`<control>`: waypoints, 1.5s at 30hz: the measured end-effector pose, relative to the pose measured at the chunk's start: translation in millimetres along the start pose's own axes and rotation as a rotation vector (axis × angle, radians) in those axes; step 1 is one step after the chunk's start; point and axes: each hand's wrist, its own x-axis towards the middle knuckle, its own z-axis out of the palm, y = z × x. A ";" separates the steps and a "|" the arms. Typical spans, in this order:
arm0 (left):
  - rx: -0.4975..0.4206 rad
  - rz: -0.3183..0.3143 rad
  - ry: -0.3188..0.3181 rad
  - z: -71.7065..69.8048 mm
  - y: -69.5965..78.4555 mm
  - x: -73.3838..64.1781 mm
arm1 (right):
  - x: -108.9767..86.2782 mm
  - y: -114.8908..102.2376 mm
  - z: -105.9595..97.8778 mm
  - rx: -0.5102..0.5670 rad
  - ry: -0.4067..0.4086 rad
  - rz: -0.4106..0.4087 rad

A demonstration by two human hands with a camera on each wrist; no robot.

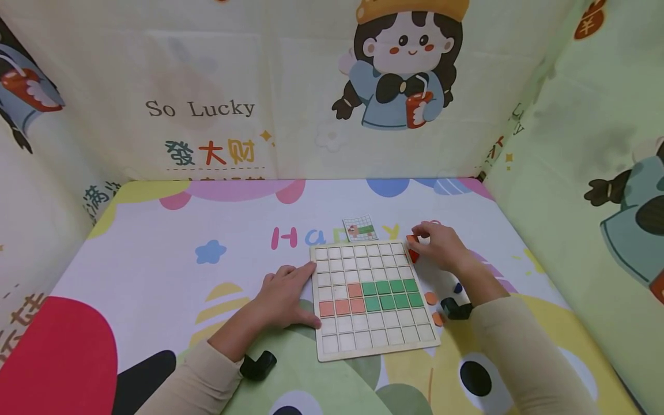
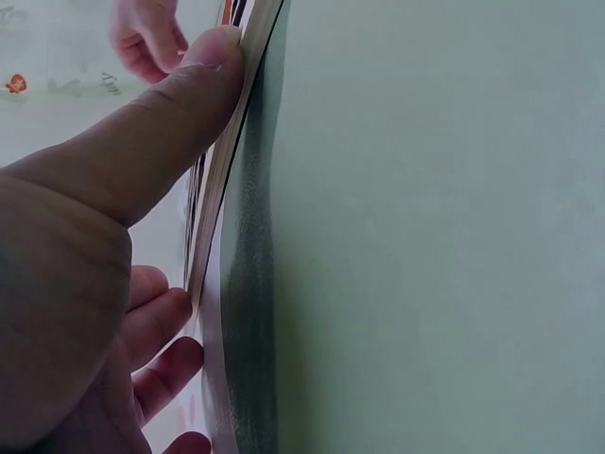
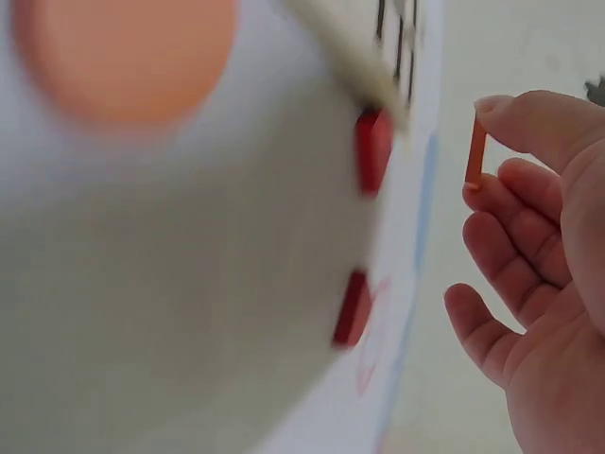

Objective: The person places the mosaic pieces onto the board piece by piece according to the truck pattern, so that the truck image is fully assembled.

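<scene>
A: Where does the board sit, and what is the role of the left hand?

B: The grid board [image 1: 370,340] lies flat on the desk [image 1: 150,259], at the lower centre-right of the head view. The left hand [image 1: 285,297] spans its left edge, thumb spread well away from the other fingers; the thumb touches the lower part of that edge and the index finger the upper. Such a brace presumably keeps the board from sliding.

A: And the right hand?

B: The right hand [image 1: 441,245] is beside the board's upper right corner. In the right wrist view, thumb and index finger pinch a small orange piece [image 3: 475,156] by opposite ends, the remaining fingers loosely bent and apart. An end-to-end hold probably leaves its broad faces free for laying flat.

A: What surrounds them?

B: Two red pieces [image 3: 374,151] rest near the board's edge, at the middle and lower centre of the right wrist view, likely kept within easy reach. On the board, green squares [image 1: 387,302] fill the right of two rows, with salmon squares [image 1: 342,306] to their left. A patterned card [image 1: 360,229] lies just above the board, apparently where it can be consulted unobstructed.
</scene>
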 end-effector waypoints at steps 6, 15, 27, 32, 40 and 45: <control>-0.005 0.001 -0.002 0.2 -0.2 -0.1 | -4.7 -28.7 5.0 0.024 0.031 -0.078; -0.010 -0.006 -0.002 0.2 0.7 -0.3 | -10.8 -61.8 20.3 0.051 0.022 -0.233; 0.000 -0.015 -0.001 0.7 0.5 0.0 | -14.2 -94.7 44.5 0.006 -0.060 -0.307; 0.004 -0.020 -0.005 0.6 0.5 0.4 | -14.9 -100.4 49.9 -0.041 -0.080 -0.350; 0.003 -0.014 -0.004 -0.3 0.8 0.4 | -15.1 -106.6 57.5 -0.083 -0.157 -0.316; 0.012 -0.009 -0.005 -0.3 0.8 1.1 | -15.0 -109.3 61.4 -0.132 -0.191 -0.281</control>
